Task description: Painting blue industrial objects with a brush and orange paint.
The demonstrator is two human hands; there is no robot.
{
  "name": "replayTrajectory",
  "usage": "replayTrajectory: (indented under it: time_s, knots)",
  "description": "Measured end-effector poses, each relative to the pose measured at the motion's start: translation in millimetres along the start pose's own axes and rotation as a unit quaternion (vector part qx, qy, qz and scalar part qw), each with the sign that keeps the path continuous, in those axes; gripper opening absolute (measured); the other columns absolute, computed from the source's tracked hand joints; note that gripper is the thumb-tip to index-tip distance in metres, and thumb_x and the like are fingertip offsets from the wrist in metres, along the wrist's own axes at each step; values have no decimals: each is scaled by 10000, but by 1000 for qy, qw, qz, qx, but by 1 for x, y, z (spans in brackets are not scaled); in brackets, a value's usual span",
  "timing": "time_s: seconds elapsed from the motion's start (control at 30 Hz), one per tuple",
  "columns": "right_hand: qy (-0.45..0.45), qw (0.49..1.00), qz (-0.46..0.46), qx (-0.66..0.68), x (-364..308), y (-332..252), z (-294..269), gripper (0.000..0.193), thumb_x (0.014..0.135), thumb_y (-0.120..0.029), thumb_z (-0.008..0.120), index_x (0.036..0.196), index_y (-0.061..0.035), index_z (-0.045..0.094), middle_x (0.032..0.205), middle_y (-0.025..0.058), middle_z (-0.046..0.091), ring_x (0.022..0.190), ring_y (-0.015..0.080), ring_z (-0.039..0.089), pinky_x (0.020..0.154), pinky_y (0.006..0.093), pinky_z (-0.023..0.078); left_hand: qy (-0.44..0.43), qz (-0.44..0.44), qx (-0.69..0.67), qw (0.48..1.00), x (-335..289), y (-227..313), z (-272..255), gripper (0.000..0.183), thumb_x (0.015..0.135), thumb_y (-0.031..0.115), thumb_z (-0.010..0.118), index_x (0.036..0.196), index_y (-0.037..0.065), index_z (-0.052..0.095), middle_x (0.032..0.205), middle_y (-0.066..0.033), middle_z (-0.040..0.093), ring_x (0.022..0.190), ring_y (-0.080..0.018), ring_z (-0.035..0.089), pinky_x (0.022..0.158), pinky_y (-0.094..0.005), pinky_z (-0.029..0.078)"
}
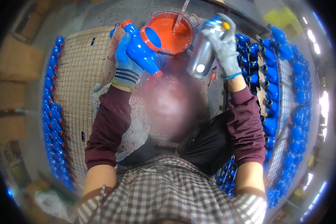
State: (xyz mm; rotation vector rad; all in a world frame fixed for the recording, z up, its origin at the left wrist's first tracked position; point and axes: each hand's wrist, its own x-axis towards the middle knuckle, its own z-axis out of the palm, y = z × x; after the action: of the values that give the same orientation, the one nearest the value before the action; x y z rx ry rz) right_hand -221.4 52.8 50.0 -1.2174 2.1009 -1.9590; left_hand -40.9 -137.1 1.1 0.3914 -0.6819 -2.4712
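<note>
My left hand, in a blue knitted glove, is closed around a glossy blue branched pipe fitting with red-orange rims at its openings. The fitting is tilted, its widest mouth facing the upper right. On the other side, my right hand, in a grey glove, grips a silver cylinder with a blue top and a yellow knob; its exact kind is unclear. Between my hands, a little farther off, stands a pot of orange-red paint. A paint-smeared stick leans in it.
To the left, a wire-mesh rack carries rows of blue fittings along its outer edge. More blue fittings line racks on the right. A small red object lies right of centre. A hazy blur covers the middle.
</note>
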Motion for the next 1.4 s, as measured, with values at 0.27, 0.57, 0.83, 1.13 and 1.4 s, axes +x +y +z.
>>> replayTrajectory:
  time_s: [0.27, 0.57, 0.83, 1.13, 1.4]
  knots:
    - [162, 939, -9, -302, 18, 111, -51, 765, 621, -383, 873, 1212, -70, 501, 1171, 139, 576, 1060, 298, 590, 920, 367, 471, -42, -57, -115, 991, -1, 8, -13, 628, 897, 554, 464, 1320, 91, 447, 1194, -175, 559, 988, -347, 601, 808, -459, 548]
    - [141, 923, 62, -351, 16, 127, -38, 766, 604, -362, 879, 1209, -72, 509, 1176, 139, 575, 1061, 302, 591, 919, 375, 470, 101, -43, -174, 979, 2, 14, 0, 528, 849, 583, 520, 1121, 131, 529, 1008, -120, 583, 862, -287, 593, 743, -418, 529]
    - [166, 925, 34, -341, 19, 118, -35, 790, 631, -385, 877, 1241, -62, 492, 1192, 131, 553, 1090, 274, 560, 949, 350, 438, 76, -28, -299, 951, -1, 30, -17, 604, 855, 605, 507, 1208, 114, 524, 1069, -150, 600, 904, -312, 607, 798, -445, 537]
    - [135, 922, -37, -361, -3, 64, -47, 585, 768, -210, 812, 1232, -18, 512, 1181, 108, 541, 1076, 220, 534, 987, 342, 423, -95, 126, -287, 945, -64, 136, -79, 795, 784, 452, 719, 1372, 29, 392, 1325, -223, 478, 1153, -348, 535, 946, -428, 505]
    - [103, 962, 34, -252, -80, 26, -32, 387, 877, -40, 655, 1216, 11, 475, 1253, 162, 556, 1084, 238, 552, 979, 362, 442, 291, 209, 245, 901, -81, 229, -384, 673, 686, 210, 785, 1273, 49, 499, 1184, -114, 580, 1051, -237, 601, 886, -372, 526]
